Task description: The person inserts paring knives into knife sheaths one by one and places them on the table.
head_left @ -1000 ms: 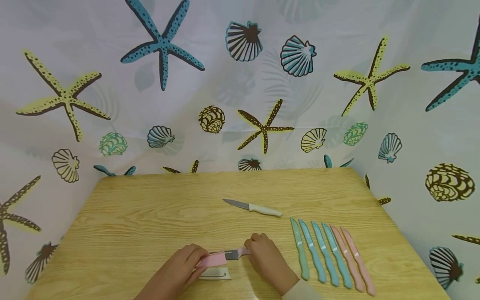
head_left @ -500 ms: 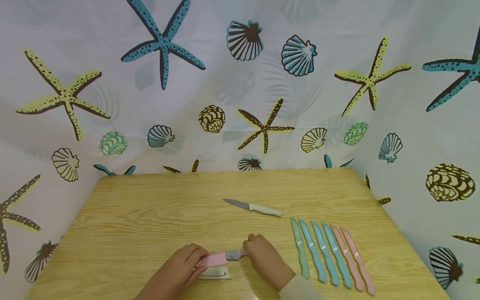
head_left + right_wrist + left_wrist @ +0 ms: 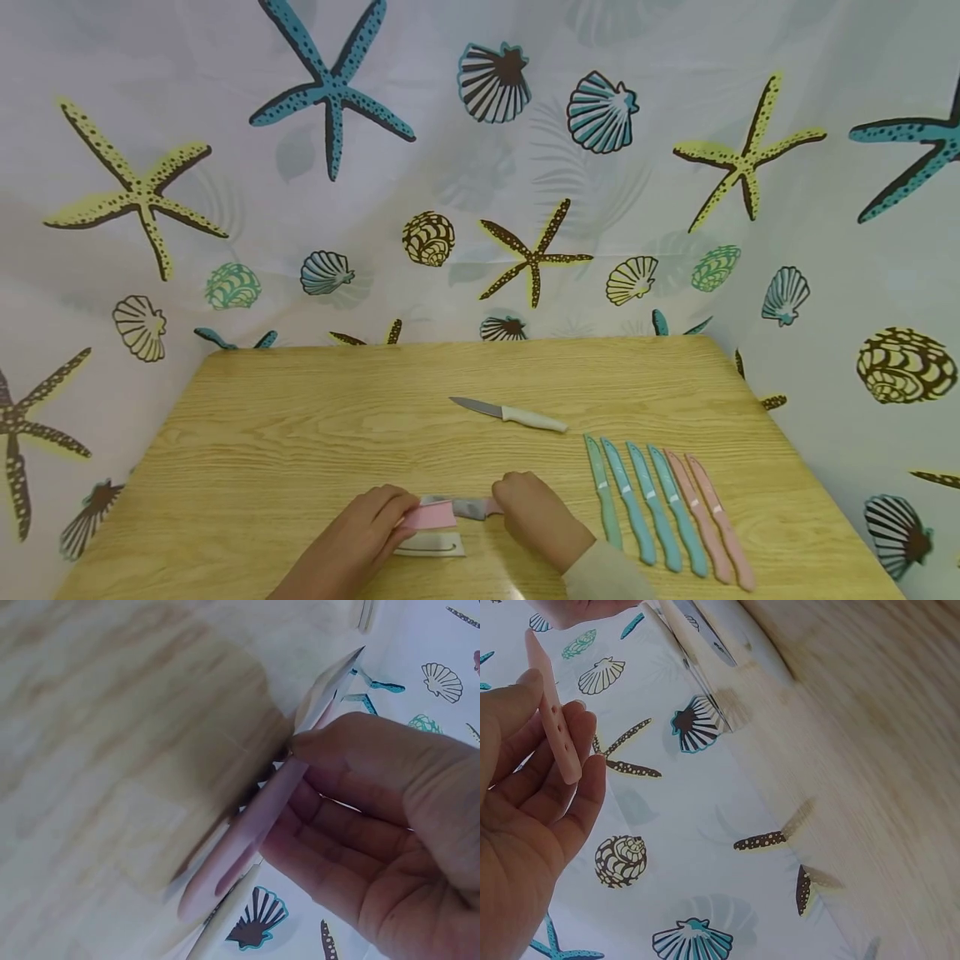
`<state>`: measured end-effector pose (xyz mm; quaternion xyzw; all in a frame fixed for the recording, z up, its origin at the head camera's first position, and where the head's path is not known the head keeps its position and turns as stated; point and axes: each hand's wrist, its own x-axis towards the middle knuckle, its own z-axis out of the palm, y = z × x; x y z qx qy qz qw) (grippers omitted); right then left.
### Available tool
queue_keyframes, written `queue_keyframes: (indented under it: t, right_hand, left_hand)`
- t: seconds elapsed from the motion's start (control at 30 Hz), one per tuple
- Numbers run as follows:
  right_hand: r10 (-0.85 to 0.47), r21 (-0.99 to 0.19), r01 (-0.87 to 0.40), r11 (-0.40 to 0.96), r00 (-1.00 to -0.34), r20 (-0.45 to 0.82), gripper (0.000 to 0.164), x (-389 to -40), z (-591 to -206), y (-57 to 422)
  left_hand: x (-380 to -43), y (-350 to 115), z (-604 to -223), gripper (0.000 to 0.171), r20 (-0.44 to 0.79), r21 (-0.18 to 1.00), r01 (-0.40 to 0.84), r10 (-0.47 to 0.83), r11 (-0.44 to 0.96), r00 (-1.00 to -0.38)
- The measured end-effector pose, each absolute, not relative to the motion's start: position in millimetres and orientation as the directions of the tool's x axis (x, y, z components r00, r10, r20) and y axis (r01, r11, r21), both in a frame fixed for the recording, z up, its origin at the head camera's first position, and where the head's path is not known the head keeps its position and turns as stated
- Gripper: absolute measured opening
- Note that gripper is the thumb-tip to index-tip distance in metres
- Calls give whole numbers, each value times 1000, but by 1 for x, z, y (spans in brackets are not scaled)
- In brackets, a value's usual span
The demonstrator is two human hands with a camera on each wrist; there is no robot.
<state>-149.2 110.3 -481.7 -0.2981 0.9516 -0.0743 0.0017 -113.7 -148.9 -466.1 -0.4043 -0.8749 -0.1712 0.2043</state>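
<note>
My left hand (image 3: pixel 360 525) pinches a small pink knife sheath (image 3: pixel 433 517) between thumb and fingers. In the left wrist view the pink sheath (image 3: pixel 557 727) shows edge-on, with small holes along it. A pink-handled knife is in my right hand (image 3: pixel 536 518), gripped by its handle (image 3: pixel 244 840). Its grey blade (image 3: pixel 471 509) points left and overlaps the sheath's upper edge in the head view. The blade (image 3: pixel 322 690) shows bare beyond my thumb in the right wrist view. A white sheath (image 3: pixel 438 546) lies on the table just below the pink one.
A white-handled knife (image 3: pixel 528 418) lies farther back on the wooden table (image 3: pixel 300 417), blade to the left. To the right is a row of knives: one green (image 3: pixel 606 492), three blue (image 3: pixel 632 508) and two pink (image 3: pixel 699 527). A patterned curtain (image 3: pixel 450 183) surrounds the table.
The knife's blade, earlier mostly behind the pink sheath, now shows more along the sheath's upper edge and looks lighter. My hands stay nearly in place; the whole head view shifts slightly.
</note>
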Motion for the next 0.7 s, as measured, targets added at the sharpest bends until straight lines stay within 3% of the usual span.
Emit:
queue_keyframes:
  t: [0.4,0.57,0.7]
  right_hand:
    - [-548,-152,-544,825,-836,15,14,-151,-488,121]
    - [-527,-201,-519,831,-850,16,14,-148,-488,131]
    - [-505,-255,-506,824,-860,77,16,-141,-481,139]
  left_hand:
    - [-120,-149,-470,28,603,94,824,626,559,-494]
    - [-121,-145,-468,26,594,85,814,627,574,-505]
    - [-123,-146,-464,30,576,103,779,602,618,-553]
